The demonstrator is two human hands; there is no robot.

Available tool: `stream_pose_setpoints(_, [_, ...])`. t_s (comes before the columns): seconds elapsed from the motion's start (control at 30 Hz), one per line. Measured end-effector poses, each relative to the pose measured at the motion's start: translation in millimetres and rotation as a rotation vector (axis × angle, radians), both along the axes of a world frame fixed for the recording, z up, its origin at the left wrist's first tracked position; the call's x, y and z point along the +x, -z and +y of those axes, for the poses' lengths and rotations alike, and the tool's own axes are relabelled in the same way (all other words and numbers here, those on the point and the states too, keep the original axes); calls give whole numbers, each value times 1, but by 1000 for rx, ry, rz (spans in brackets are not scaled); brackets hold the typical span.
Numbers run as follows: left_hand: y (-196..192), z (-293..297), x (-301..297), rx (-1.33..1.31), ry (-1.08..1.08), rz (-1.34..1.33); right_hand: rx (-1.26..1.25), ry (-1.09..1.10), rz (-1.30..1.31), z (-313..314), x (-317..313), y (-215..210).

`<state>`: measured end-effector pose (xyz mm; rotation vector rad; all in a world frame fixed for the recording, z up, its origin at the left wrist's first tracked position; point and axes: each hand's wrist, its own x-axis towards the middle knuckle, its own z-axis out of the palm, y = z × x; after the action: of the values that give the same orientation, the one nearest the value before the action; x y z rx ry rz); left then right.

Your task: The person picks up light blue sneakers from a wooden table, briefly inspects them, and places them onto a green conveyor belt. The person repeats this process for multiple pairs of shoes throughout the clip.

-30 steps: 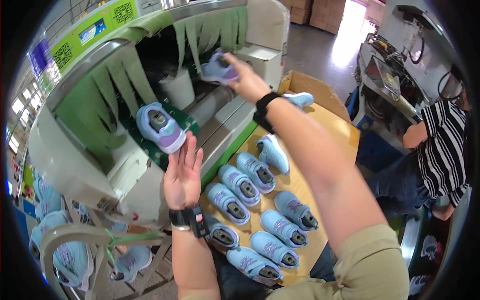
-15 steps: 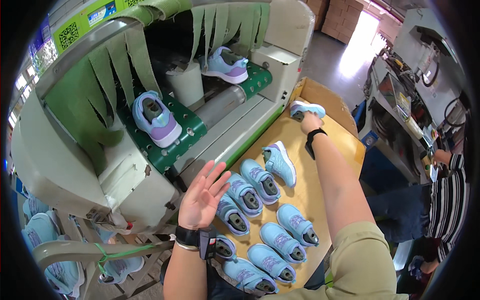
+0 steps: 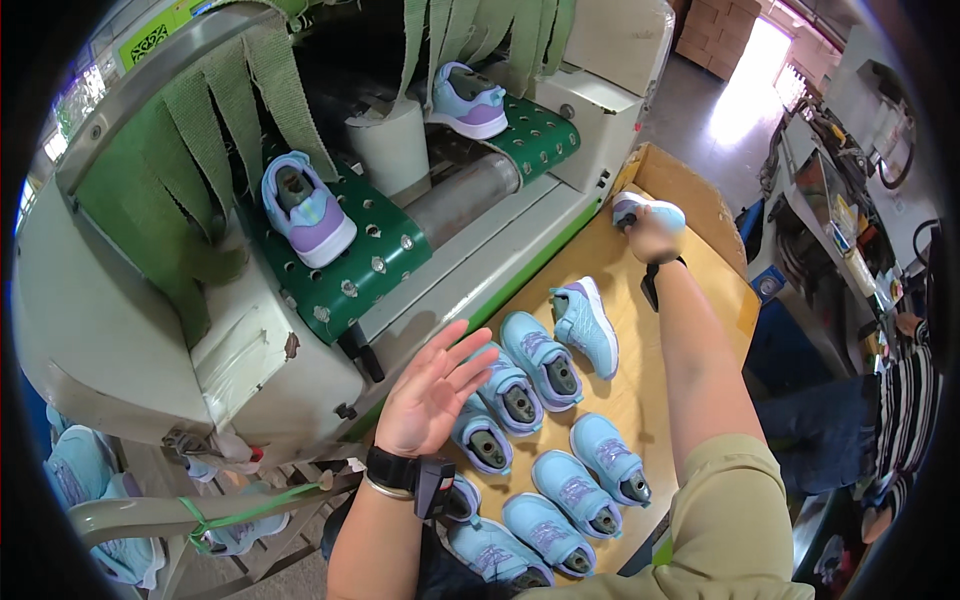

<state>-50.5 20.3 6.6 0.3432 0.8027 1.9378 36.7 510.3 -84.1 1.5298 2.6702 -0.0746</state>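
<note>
My right hand (image 3: 652, 238) reaches to the far corner of the cardboard tray (image 3: 700, 195) and grips a light blue shoe (image 3: 645, 210) there. My left hand (image 3: 430, 392) hovers open, fingers spread, above the near row of light blue shoes (image 3: 540, 358). One shoe (image 3: 585, 322) lies on its side in the middle of the tray. Two purple-and-blue shoes ride the green perforated conveyor belts: one (image 3: 305, 212) on the near belt (image 3: 375, 265), one (image 3: 467, 100) on the far belt (image 3: 535, 130).
Green fabric strips (image 3: 200, 130) hang over the mouth of the grey machine (image 3: 110, 330). Below left, a rack (image 3: 90, 480) holds more light blue shoes. A person in a striped shirt (image 3: 910, 400) sits at right beside a cluttered bench (image 3: 840, 220). Cardboard boxes (image 3: 715, 40) stand far back.
My right hand left a shoe on the far belt, swung right to the tray's far corner and closed on a shoe. My left hand released the near belt's shoe and dropped toward the tray.
</note>
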Motion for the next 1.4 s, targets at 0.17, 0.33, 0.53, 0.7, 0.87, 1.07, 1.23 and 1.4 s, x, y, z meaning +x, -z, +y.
stream_pose_setpoints(0.17, [0, -3, -2, -27, -26, -9, 328, -105, 87, -19, 14, -25])
stream_pose_setpoints(0.33, [-2, -4, 1, 6, 6, 10, 76, 124, 268, -13, 6, -34])
stream_pose_setpoints(0.53, [2, -1, -2, 33, 36, 14, 76, -24, 571, 8, 57, 35])
stream_pose_setpoints(0.7, [-3, -3, 2, 40, 7, 7, 200, -103, 625, -58, 134, 30])
stream_pose_setpoints(0.87, [1, -5, 7, 42, -12, 38, -317, -60, 615, -132, 226, 0])
stream_pose_setpoints(1.07, [-1, -13, 13, 58, -5, 61, 23, -483, 289, -291, 258, -89])
stream_pose_setpoints(1.23, [0, -18, 11, 82, -12, 14, -532, -143, 360, -305, 267, -77])
stream_pose_setpoints(1.4, [0, -22, 12, 97, -27, -56, -494, -295, 277, -272, 231, -127])
